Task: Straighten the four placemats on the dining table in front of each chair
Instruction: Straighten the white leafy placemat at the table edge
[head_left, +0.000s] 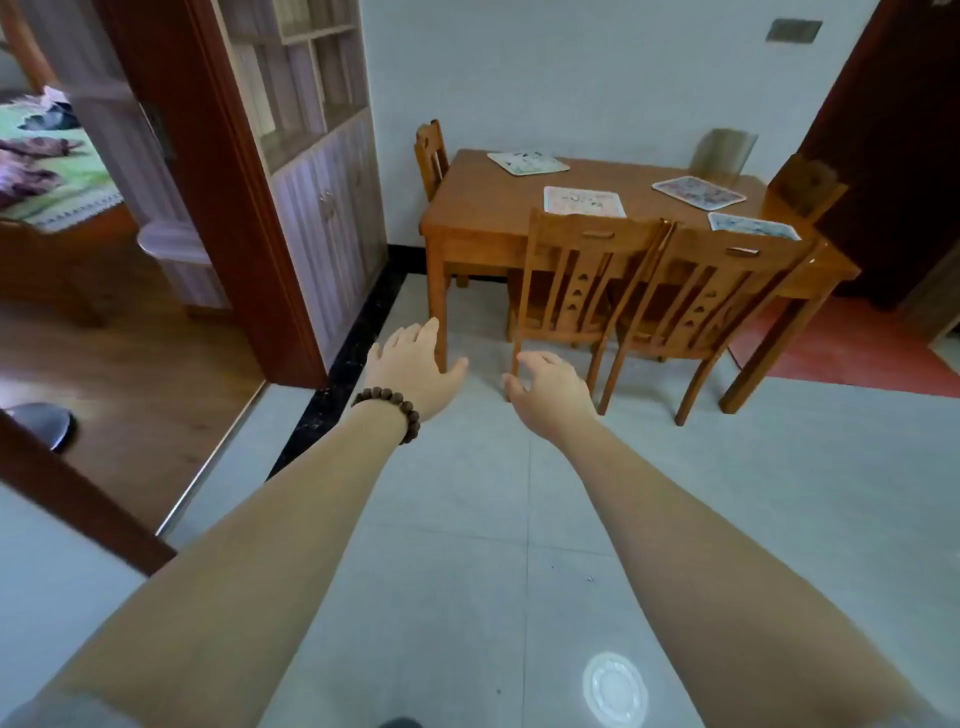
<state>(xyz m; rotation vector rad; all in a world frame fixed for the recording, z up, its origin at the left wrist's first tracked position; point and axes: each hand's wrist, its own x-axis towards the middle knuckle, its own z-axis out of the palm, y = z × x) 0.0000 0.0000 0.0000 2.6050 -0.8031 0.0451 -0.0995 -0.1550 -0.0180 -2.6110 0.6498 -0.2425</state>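
Observation:
A wooden dining table (483, 208) stands against the far wall, a few steps ahead of me. Several patterned placemats lie on it, each at its own angle: one at the back left (527, 162), one at the front left (583, 201), one at the back right (698, 192), and one at the front right (753, 227), partly hidden by a chair back. My left hand (410, 366), with a bead bracelet on its wrist, and my right hand (550, 387) are stretched out over the floor, fingers apart, holding nothing. Both are well short of the table.
Two wooden chairs (576, 280) (722, 296) are pushed in on the near side. Another chair (431, 156) stands at the left end and one (805, 187) at the right end. A doorway with a brown frame (223, 182) opens left. Grey tiled floor (467, 545) lies ahead.

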